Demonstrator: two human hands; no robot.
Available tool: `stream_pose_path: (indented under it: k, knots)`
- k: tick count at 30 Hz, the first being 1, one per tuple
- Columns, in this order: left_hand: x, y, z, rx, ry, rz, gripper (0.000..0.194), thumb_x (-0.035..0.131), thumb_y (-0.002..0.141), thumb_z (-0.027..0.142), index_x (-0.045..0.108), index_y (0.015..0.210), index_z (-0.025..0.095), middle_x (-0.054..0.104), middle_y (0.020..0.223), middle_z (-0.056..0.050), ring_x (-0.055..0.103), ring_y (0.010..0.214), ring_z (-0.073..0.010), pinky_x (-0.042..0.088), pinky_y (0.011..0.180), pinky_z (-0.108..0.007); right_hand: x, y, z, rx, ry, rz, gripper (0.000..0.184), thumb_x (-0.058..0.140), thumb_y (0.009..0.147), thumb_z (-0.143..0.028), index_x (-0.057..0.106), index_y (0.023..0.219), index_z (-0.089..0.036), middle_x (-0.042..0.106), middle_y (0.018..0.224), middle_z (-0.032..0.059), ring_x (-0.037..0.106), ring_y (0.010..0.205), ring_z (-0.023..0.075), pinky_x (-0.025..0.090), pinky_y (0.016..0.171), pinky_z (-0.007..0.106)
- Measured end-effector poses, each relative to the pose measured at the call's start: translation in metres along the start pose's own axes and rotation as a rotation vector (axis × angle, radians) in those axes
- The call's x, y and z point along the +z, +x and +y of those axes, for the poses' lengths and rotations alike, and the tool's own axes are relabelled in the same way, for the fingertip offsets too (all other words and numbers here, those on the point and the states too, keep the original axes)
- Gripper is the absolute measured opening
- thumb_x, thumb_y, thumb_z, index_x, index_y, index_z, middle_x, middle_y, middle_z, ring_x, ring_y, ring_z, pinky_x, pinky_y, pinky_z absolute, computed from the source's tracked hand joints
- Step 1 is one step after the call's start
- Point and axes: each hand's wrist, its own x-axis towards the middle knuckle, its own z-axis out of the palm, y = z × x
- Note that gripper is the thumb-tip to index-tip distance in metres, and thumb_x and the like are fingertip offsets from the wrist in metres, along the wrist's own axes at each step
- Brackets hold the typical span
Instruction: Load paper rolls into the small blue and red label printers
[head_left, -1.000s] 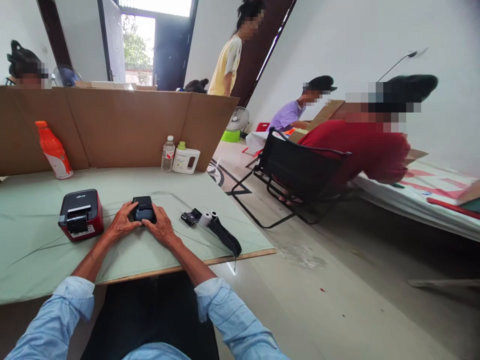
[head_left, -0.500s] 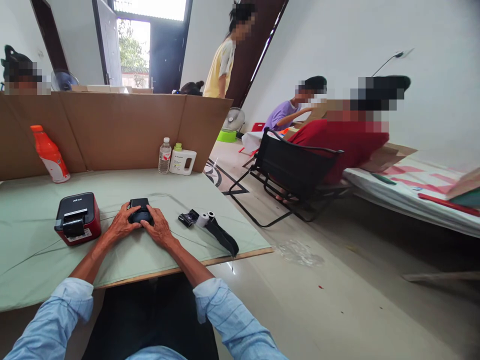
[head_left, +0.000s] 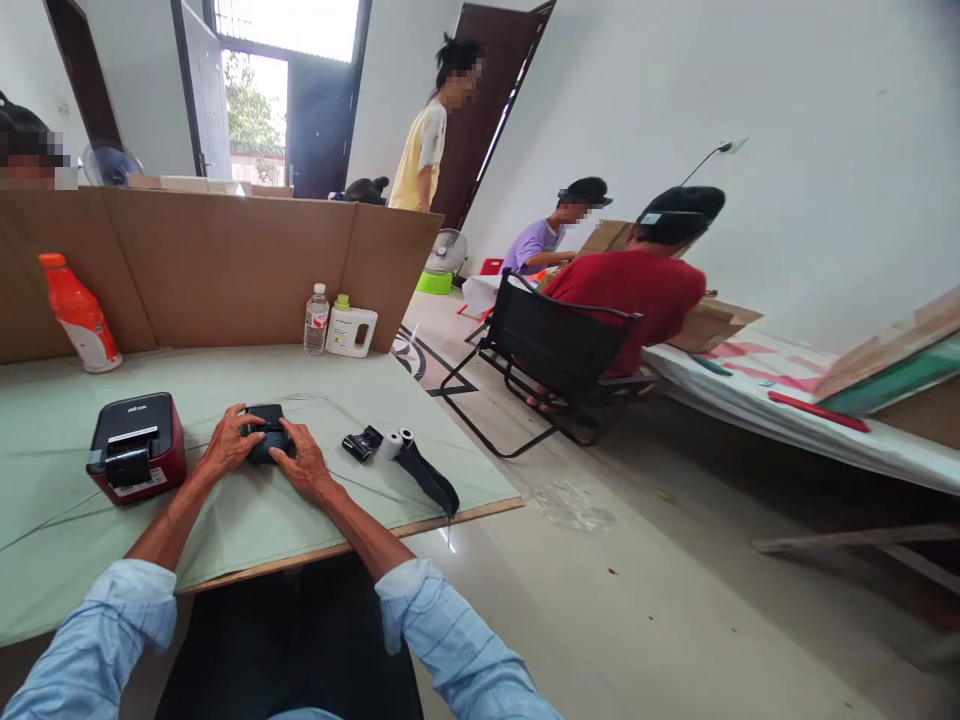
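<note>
A small black box-shaped device [head_left: 273, 440] lies on the light green tabletop [head_left: 247, 535] between my hands; its exact kind is unclear. My left hand [head_left: 229, 440] grips its left side, with the thumb reaching across the top. My right hand [head_left: 306, 462] holds the right side, thumb at the near edge. Left of them stands a red and black label printer [head_left: 139, 448] with a black piece at its front. Two small white paper rolls [head_left: 391, 446], a black strap-like piece [head_left: 426, 478] and a small shiny black part [head_left: 361, 443] lie to the right.
Behind the table stands a cardboard screen [head_left: 247, 270]. In front of it are an orange bottle [head_left: 81, 315], a clear water bottle [head_left: 316, 320] and a white jug [head_left: 351, 330]. A person in red [head_left: 630, 300] sits in a black folding chair [head_left: 559, 330]; other people are beyond.
The view has turned slightly right, so everything sits further left. My left thumb has moved from the device's near edge up onto its top. Both hands remain on the device.
</note>
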Motion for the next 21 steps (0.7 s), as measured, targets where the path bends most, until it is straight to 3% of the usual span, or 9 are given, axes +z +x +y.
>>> stream_pose_path:
  k: [5,11,21]
  knots:
    - [-0.001,0.003,0.004,-0.006,0.017,0.027,0.024,0.07,0.083,0.039,0.083,0.096,0.024,0.06,0.148,-0.012,0.058,0.14,-0.0351,0.052,0.116,-0.05,-0.001,0.001,-0.006,0.021,0.012,-0.004,0.064,0.074,0.092,-0.028,0.055,0.152,-0.024,0.064,0.134,0.012,0.062,0.123,0.0267,0.052,0.112,0.046]
    - [0.0,0.013,-0.002,0.089,0.079,0.094,0.032,0.06,0.087,0.049,0.079,0.089,0.024,0.068,0.139,-0.013,0.066,0.128,-0.0338,0.055,0.112,-0.051,-0.002,0.018,-0.012,0.01,-0.008,0.003,0.063,0.078,0.09,-0.027,0.056,0.149,-0.024,0.063,0.137,0.0108,0.06,0.127,0.0254,0.051,0.114,0.045]
    - [-0.002,0.036,-0.007,0.174,0.136,0.139,0.05,0.047,0.088,0.064,0.077,0.078,0.025,0.079,0.119,-0.014,0.074,0.109,-0.0332,0.059,0.102,-0.049,-0.009,0.067,-0.018,0.116,-0.063,0.002,0.027,0.082,0.086,-0.019,0.076,0.112,-0.025,0.065,0.11,0.0024,0.066,0.103,0.0188,0.056,0.097,0.035]
